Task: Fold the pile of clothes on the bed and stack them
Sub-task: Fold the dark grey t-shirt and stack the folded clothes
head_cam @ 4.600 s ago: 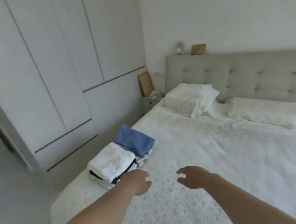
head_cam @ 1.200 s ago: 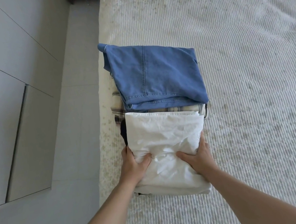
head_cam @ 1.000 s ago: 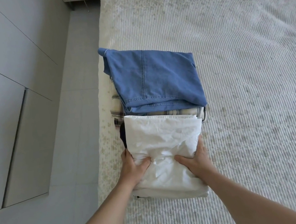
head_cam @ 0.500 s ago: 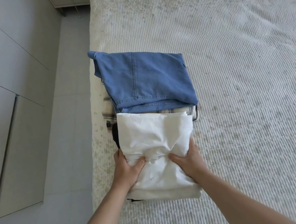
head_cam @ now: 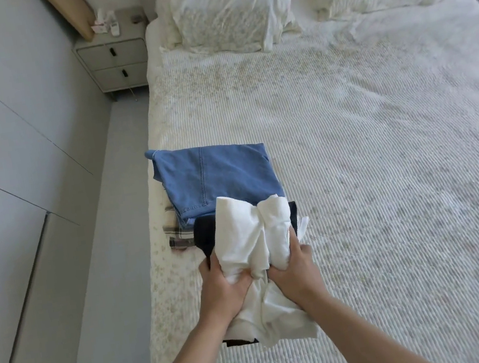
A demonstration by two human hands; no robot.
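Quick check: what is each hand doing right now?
Left hand: grips the white garment.
Right hand: grips the same white garment.

Two bare forearms come up from the bottom edge of the view, with no sleeve, cuff, watch, bracelet or glove showing on either one. The left hand [head_cam: 221, 289] and the right hand [head_cam: 295, 269] are bare too, and the parts of the fingers that show carry no rings. Both arms are slim and smooth, narrowing from the lower edge toward the wrists, and the view cuts them off below the elbows, so whatever clothing is worn higher up cannot be seen.
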